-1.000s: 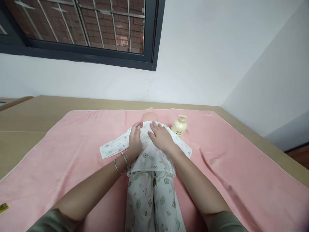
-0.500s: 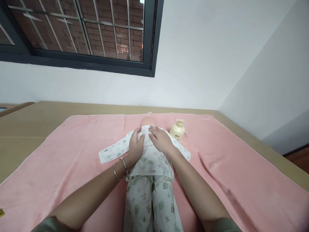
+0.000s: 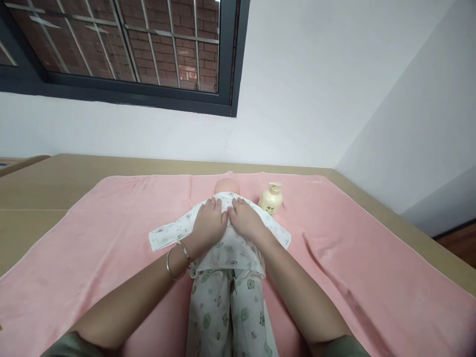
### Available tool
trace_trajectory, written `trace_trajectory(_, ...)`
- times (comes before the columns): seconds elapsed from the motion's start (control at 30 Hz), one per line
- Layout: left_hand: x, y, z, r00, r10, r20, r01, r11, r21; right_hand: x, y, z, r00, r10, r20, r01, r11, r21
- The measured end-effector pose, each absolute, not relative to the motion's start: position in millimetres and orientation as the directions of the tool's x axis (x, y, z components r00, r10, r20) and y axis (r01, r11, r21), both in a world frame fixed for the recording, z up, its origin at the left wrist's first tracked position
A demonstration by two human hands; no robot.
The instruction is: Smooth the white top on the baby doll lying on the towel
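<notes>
A baby doll dressed in a white printed pajama top and matching pants lies stretched out before me, its bare head at the far end. My left hand rests flat on the left of the top's chest area, fingers extended. Beside it my right hand lies flat on the right of the chest. The two thumbs come close together near the middle. Both sleeves spread outward, the left sleeve farther out. Neither hand grips anything. Two bangles circle my left wrist.
A pale yellow pump bottle stands just right of the doll's head. Under everything is a pink blanket with a raised fold at right, on a tan surface. A white wall and a barred window rise behind.
My left hand has turned from resting on its edge to lying flat, its fingers now over the chest. My right hand has shifted slightly, and the thumbs are closer together.
</notes>
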State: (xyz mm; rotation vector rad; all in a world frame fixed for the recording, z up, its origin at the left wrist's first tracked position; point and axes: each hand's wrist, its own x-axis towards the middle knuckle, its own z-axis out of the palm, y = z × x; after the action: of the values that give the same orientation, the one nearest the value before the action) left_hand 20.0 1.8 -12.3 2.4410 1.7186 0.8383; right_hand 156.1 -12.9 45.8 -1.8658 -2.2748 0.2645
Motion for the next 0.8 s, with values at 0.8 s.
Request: trace_trajectory(0.8,15,4,10,0.34,0.893,0.294,0.875,-0.415,0.25,154,-13,43,-0.183,0.981,0.068,0.969,0.192,-0.156)
